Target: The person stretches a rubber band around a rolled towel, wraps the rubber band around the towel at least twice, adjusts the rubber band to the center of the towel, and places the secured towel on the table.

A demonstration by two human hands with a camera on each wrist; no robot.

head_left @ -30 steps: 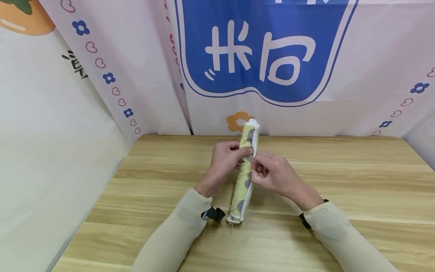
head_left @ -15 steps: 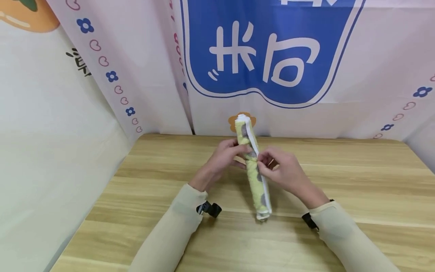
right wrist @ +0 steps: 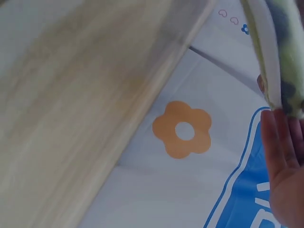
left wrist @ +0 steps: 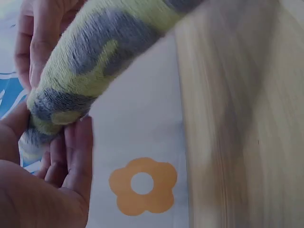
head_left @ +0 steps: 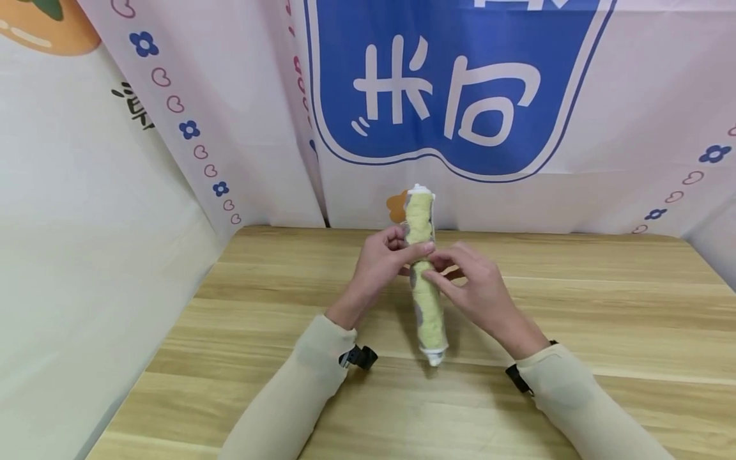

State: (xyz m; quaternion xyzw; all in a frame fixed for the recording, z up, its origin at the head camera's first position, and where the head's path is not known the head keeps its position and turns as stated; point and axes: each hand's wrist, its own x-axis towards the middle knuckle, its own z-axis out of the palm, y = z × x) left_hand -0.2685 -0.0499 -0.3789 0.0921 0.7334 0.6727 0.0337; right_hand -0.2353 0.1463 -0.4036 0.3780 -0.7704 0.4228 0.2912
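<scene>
A rolled-up fleecy towel point(head_left: 428, 313), yellow with grey patches and white at its ends, stands out lengthwise between both hands. Its middle looks narrowed where the fingers meet it. From the left, my left hand point(head_left: 382, 260) grips it with the thumb across the front and the fingers behind. My right hand point(head_left: 476, 281) pinches it just below that thumb, from the right side. In the left wrist view the grey-patched side of the towel point(left wrist: 111, 42) faces the camera. The right wrist view shows a white edge along the towel point(right wrist: 287, 52), above the right hand's fingers point(right wrist: 273, 137).
Under the hands lies a wood-grain table point(head_left: 230, 358). A printed white cloth backdrop point(head_left: 259, 160) with a blue emblem hangs along its back edge. Black straps with a small camera point(head_left: 362, 358) are on the wrists.
The towel has been turned about its length, so a plainer yellow side now faces up and its white edge is mostly hidden. Its near end swung right, then slightly back left. Both hands stay at its middle.
</scene>
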